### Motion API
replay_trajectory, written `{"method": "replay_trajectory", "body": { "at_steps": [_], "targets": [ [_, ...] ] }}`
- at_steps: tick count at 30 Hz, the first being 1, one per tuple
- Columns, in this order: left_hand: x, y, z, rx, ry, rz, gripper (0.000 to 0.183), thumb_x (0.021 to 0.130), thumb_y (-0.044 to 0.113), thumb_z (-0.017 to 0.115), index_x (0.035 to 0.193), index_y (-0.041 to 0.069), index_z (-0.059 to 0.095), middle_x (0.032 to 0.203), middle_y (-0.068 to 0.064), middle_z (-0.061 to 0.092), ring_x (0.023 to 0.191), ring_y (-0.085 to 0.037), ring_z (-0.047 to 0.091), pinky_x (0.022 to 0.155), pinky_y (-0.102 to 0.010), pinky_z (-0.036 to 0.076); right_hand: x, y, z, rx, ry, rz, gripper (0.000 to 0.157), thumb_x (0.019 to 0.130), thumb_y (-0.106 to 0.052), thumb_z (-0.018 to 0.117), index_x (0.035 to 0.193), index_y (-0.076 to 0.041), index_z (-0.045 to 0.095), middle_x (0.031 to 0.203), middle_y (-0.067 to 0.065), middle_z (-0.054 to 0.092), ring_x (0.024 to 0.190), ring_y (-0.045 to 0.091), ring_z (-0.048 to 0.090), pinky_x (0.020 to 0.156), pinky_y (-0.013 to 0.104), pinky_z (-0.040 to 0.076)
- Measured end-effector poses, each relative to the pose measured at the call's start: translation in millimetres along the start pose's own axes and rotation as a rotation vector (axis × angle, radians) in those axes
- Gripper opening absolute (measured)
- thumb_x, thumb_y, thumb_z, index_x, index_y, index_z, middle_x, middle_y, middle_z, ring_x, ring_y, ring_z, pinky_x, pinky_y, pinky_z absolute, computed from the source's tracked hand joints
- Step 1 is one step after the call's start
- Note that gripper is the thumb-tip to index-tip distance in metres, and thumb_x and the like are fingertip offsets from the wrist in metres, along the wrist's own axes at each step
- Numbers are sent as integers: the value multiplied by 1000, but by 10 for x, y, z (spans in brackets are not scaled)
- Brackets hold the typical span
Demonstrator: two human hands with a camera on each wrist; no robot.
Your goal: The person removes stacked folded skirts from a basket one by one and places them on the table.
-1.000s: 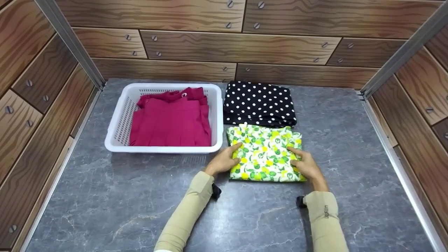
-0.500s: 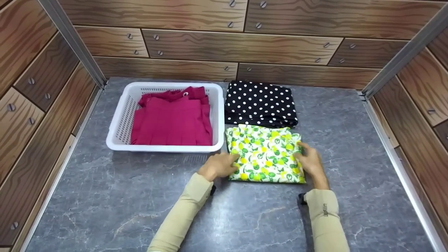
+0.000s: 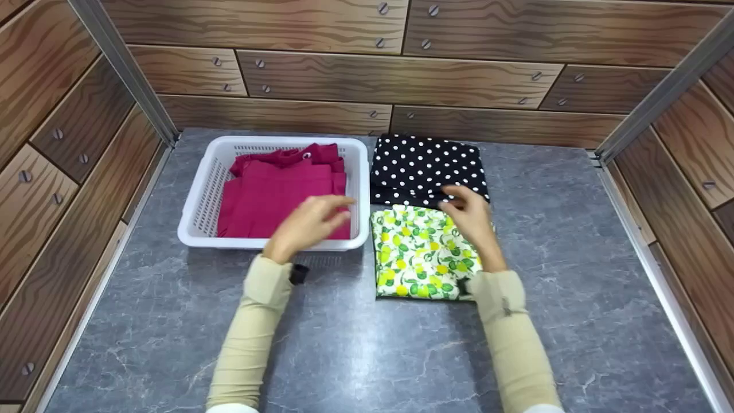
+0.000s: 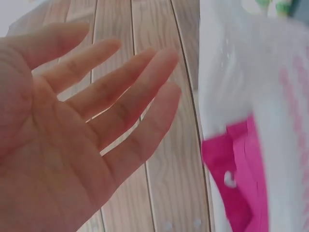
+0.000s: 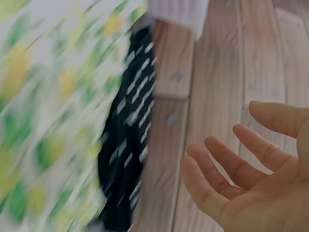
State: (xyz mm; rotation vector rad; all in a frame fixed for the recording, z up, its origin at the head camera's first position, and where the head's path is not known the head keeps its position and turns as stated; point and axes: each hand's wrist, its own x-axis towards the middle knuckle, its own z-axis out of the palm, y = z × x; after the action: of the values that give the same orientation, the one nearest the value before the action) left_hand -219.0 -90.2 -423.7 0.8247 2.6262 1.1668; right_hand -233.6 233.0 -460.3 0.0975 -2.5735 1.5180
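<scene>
My left hand (image 3: pixel 309 225) is over the front right part of the white basket (image 3: pixel 192 223), fingers spread, holding nothing. Inside that basket lies a folded magenta garment (image 3: pixel 261 201) with a round metal eyelet or button near its back edge. My right hand (image 3: pixel 470 215), loosely bent and bare of any object, hovers where the lemon-print cloth (image 3: pixel 418 258) meets the black polka-dot cloth (image 3: pixel 427 166). Both cloths are folded flat, one in front of the other, right of the basket. In the right wrist view the fingers (image 5: pixel 241 164) are relaxed, apart from the cloths.
The grey marbled tabletop (image 3: pixel 344 355) carries everything. Wood-patterned walls (image 3: pixel 321 74) enclose its back and sides, with metal strips (image 3: pixel 659 264) along the edges. A small black device (image 3: pixel 299 273) sits at the left wrist.
Both hands have left the sides of the lemon-print cloth. The left has moved left over the basket; the right has moved up and inward toward the polka-dot cloth. The cloths stay put.
</scene>
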Motion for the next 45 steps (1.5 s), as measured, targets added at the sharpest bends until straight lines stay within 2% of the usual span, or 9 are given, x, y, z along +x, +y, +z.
{"method": "replay_trajectory", "body": {
  "at_steps": [3, 8, 13, 23, 31, 34, 38, 41, 45],
  "targets": [
    [-30, -106, -137, 17, 55, -39, 37, 103, 14, 60, 137, -1, 61, 133, -15, 65, 96, -23, 65, 94, -41, 52, 103, -207, 187, 49, -51, -42, 35, 93, 5, 66, 126, 13, 62, 128, 28, 62, 108, 39, 64, 90, 32, 55],
    [-78, -290, -291, 51, 128, -93, 34, 102, 13, 60, 133, -2, 64, 132, -17, 65, 120, -31, 61, 102, -45, 48, 218, -454, 492, 113, -154, -49, 36, 94, 4, 64, 128, 13, 60, 130, 28, 61, 111, 39, 62, 94, 40, 53],
    [-134, -467, -424, 105, 208, -166, 34, 101, 11, 60, 132, -3, 64, 129, -21, 65, 115, -35, 62, 98, -50, 48, 289, -625, 771, 172, -224, -35, 38, 93, 5, 64, 129, 15, 57, 128, 31, 61, 113, 43, 62, 99, 43, 51],
    [-199, -682, -609, 130, 308, -253, 41, 101, 10, 59, 139, -5, 57, 136, -28, 57, 130, -42, 50, 109, -54, 38, 391, -863, 1124, 219, -350, 53, 47, 93, 3, 63, 137, 14, 51, 136, 33, 54, 118, 42, 59, 94, 39, 53],
    [-174, -780, -755, 105, 253, -394, 56, 101, 21, 57, 148, -5, 43, 146, -31, 46, 139, -44, 39, 115, -53, 30, 458, -993, 1286, 255, -414, 225, 54, 95, -3, 64, 144, 11, 46, 148, 30, 45, 121, 32, 54, 99, 45, 50],
    [-181, -817, -810, 80, 226, -417, 60, 100, 21, 59, 149, -8, 39, 148, -33, 44, 140, -45, 37, 116, -52, 28, 457, -1017, 1351, 252, -435, 249, 59, 96, -5, 65, 148, 9, 41, 152, 30, 40, 100, 21, 58, 91, 38, 53],
    [-207, -868, -873, 32, 196, -453, 64, 99, 18, 61, 150, -11, 34, 148, -35, 41, 140, -46, 36, 117, -53, 27, 436, -1021, 1466, 226, -466, 268, 67, 95, -8, 67, 152, 5, 36, 152, 27, 40, 76, 11, 48, 73, 29, 49],
    [-228, -908, -908, -7, 168, -484, 67, 99, 17, 61, 151, -12, 30, 149, -37, 38, 140, -48, 34, 117, -54, 27, 416, -1022, 1558, 220, -491, 279, 71, 95, -10, 68, 154, 5, 31, 151, 27, 41, 92, 15, 53, 86, 32, 51],
    [-238, -968, -950, -51, 131, -517, 70, 99, 17, 60, 152, -13, 26, 151, -38, 34, 141, -49, 32, 117, -54, 26, 403, -1018, 1659, 269, -512, 327, 75, 94, -9, 67, 154, 7, 24, 149, 28, 40, 124, 34, 52, 106, 47, 45]
  ]
}}
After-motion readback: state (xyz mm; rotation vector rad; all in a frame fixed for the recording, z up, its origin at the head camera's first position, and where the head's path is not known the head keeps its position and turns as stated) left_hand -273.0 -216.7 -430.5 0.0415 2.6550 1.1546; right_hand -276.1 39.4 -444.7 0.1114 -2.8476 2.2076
